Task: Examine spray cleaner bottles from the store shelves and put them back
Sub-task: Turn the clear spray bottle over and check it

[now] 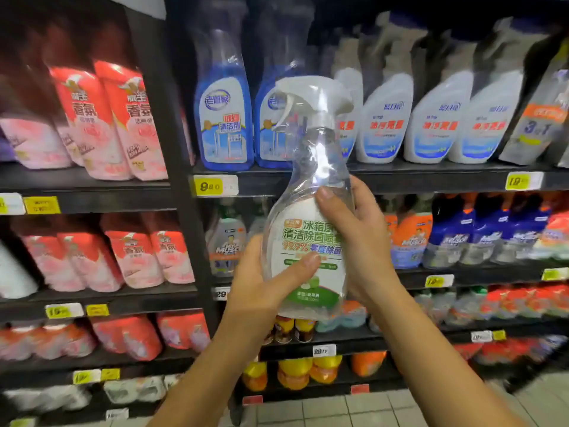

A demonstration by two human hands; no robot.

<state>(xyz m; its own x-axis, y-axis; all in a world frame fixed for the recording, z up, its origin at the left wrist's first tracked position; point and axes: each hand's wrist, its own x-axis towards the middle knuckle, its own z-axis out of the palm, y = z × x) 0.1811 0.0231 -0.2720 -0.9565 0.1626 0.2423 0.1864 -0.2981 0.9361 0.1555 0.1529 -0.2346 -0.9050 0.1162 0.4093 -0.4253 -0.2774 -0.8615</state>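
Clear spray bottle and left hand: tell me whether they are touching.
Touching. The head view shows the left hand cupping the lower side of the clear spray bottle, its thumb lying across the label with no gap.

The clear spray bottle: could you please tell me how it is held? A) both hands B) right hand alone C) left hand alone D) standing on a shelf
A: the left hand and the right hand both grip the clear spray bottle by its body.
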